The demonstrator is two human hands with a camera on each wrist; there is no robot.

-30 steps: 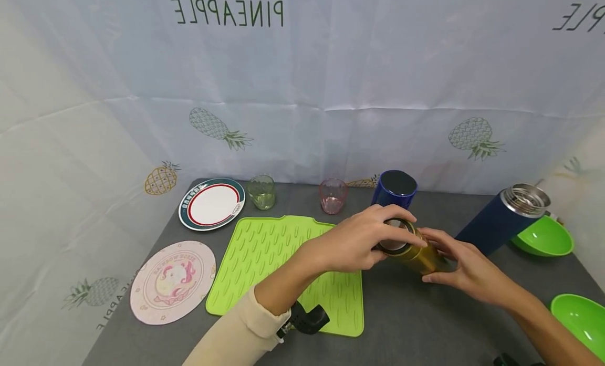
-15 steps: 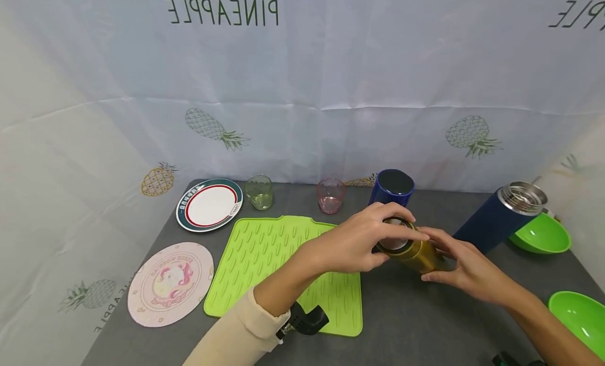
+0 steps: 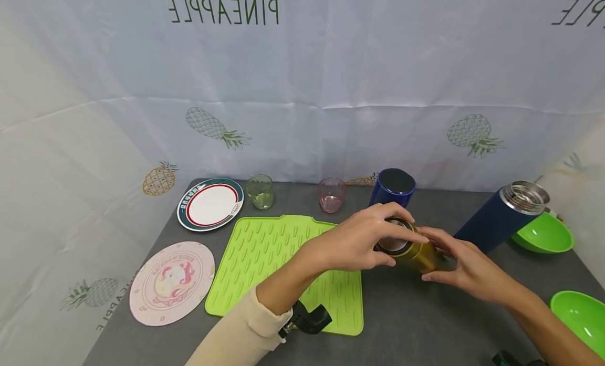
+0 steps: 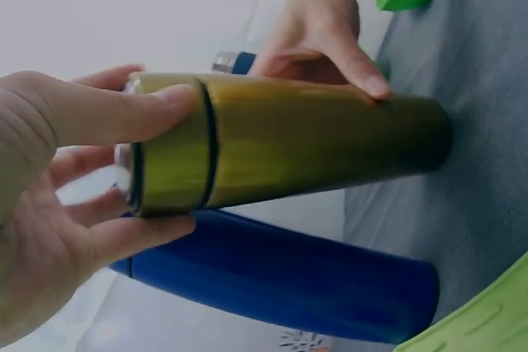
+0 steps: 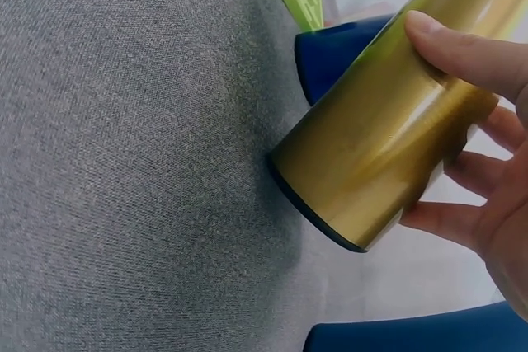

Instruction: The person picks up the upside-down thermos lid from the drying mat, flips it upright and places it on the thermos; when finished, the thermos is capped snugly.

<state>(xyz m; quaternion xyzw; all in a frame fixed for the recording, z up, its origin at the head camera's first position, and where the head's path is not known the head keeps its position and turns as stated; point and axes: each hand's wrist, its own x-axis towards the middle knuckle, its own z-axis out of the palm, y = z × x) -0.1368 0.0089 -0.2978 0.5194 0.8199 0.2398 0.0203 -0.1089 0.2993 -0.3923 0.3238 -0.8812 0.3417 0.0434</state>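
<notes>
A gold thermos (image 3: 422, 258) stands over the grey table between both hands. Its upper section (image 4: 172, 162), above a dark ring, is gripped by my left hand (image 3: 355, 241), thumb on one side and fingers on the other. Lower down, my right hand (image 3: 468, 266) holds the body of the gold thermos (image 5: 396, 125), with thumb and fingertips curled round opposite sides. The dark-rimmed base is close to the table; whether it touches, I cannot tell. Just behind the gold thermos is a blue thermos (image 3: 391, 191), partly hidden by my left hand.
On the right stand an uncapped navy thermos (image 3: 493, 221) and two green bowls (image 3: 543, 237). A green drying mat (image 3: 264, 250) lies left of centre. Beyond it are a pink glass (image 3: 332, 195) and a green glass (image 3: 260, 191). A rimmed plate (image 3: 211, 204) and pink round mat (image 3: 171, 283) lie left.
My left thumb and fingers have shifted slightly round the top of the gold thermos. My right hand keeps its hold; the thermos stays in about the same place.
</notes>
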